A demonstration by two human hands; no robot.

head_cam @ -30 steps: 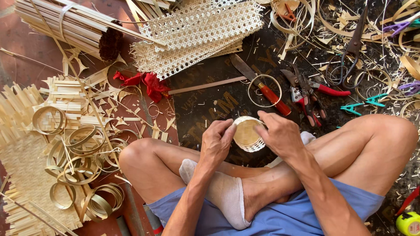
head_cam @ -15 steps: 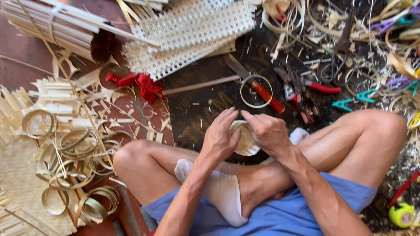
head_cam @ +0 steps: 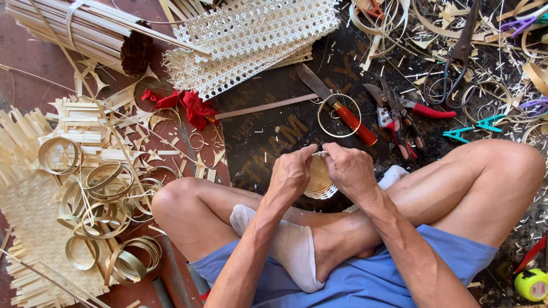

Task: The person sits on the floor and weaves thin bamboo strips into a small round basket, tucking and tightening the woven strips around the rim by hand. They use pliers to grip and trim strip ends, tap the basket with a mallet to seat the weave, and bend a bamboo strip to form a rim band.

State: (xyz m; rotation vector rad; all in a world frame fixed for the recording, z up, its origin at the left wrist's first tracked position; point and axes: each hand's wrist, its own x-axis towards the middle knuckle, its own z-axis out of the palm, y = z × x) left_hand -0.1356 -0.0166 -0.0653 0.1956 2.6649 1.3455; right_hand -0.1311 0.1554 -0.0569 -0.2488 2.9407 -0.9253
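I sit cross-legged on the floor and hold a small round woven bamboo piece [head_cam: 318, 181] between both hands, just above my crossed shins. My left hand [head_cam: 291, 174] grips its left rim, thumb and fingers pinched at the top edge. My right hand [head_cam: 351, 170] covers its right side, fingers curled over the rim. Most of the piece is hidden behind my hands; only a tan disc with a pale woven edge shows.
A red-handled knife [head_cam: 342, 111] lies through a thin ring [head_cam: 339, 115]. Red-handled pruners [head_cam: 399, 114], black scissors [head_cam: 456, 54], a woven cane sheet [head_cam: 251, 40], a bundle of bamboo strips [head_cam: 68, 28], coiled bamboo rings [head_cam: 97, 194], red cloth [head_cam: 188, 105], teal clips [head_cam: 474, 128] and a yellow tape measure [head_cam: 532, 284] surround me.
My hands have closed in tighter over the round piece, so less of it shows. The camera view has shifted slightly; my legs stay in place.
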